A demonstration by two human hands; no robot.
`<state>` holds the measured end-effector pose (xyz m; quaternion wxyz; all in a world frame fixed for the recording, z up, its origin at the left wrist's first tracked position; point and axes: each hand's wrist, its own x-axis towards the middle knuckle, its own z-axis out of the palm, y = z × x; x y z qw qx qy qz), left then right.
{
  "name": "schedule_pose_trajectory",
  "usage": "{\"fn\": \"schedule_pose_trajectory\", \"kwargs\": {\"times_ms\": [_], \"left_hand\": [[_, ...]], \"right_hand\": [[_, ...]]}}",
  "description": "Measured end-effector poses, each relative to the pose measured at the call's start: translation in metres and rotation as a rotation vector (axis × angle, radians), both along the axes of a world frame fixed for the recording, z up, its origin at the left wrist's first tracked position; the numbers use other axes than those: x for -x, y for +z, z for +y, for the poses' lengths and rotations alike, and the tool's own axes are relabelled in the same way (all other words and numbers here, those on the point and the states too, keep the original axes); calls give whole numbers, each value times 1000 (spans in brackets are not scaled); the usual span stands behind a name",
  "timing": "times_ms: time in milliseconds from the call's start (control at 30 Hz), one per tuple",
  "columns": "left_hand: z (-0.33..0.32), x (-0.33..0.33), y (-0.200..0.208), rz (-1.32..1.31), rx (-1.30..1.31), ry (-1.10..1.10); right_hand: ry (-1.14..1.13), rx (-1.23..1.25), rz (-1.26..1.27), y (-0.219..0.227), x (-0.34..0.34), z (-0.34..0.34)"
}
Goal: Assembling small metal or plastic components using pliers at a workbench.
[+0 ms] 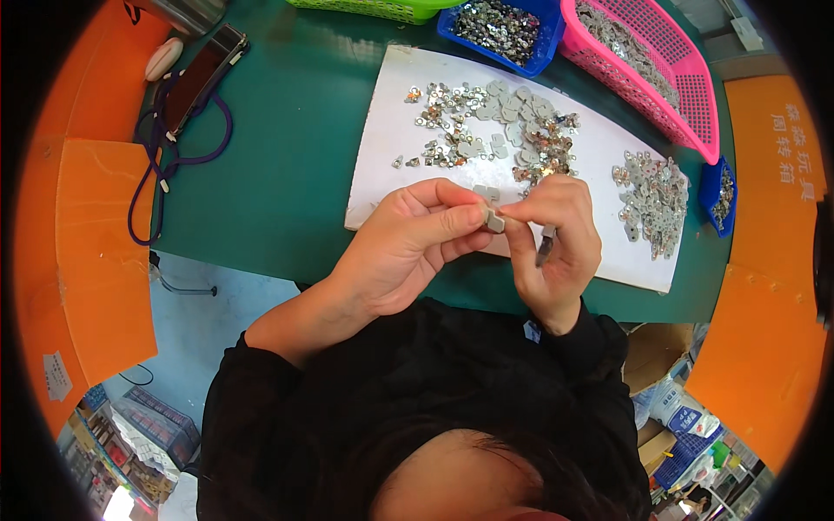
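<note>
Your left hand [417, 234] pinches a small, blocky grey part [494, 223] above the near edge of the white board [380, 148]; your right hand [560, 239] brings fingertips to its side, a dark piece [546, 247] tucked in that palm. A firm left pinch should steady the fine fingerwork. Beyond lie flat, matt grey plates [517, 108] and glinting metal bits [556, 146].

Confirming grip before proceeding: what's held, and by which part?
Left fingers pinch a small grey angular piece by its left end; right fingers hold a grey-and-dark object, part unclear.
</note>
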<state>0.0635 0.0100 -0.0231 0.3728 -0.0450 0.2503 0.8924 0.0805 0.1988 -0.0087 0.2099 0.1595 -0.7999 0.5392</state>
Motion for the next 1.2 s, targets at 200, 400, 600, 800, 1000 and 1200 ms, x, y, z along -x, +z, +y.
{"fn": "schedule_pose_trajectory", "kwargs": {"times_ms": [200,400,600,800,1000,1200], "left_hand": [[4,4,2,-176,-55,-35],[5,2,3,-200,-175,-172],[7,-2,-2,-225,-197,-193],[14,-7,3,-109,-73,61],[24,-12,1,287,217,365],[26,-15,-3,661,346,539]], "right_hand": [[7,-245,103,4,5,8],[13,15,98,-9,-5,-1],[-1,124,106,-12,-4,-8],[-47,80,72,-9,-6,-12],[-9,260,-269,1,-19,-17],[16,168,-138,-4,-13,-15]]}}
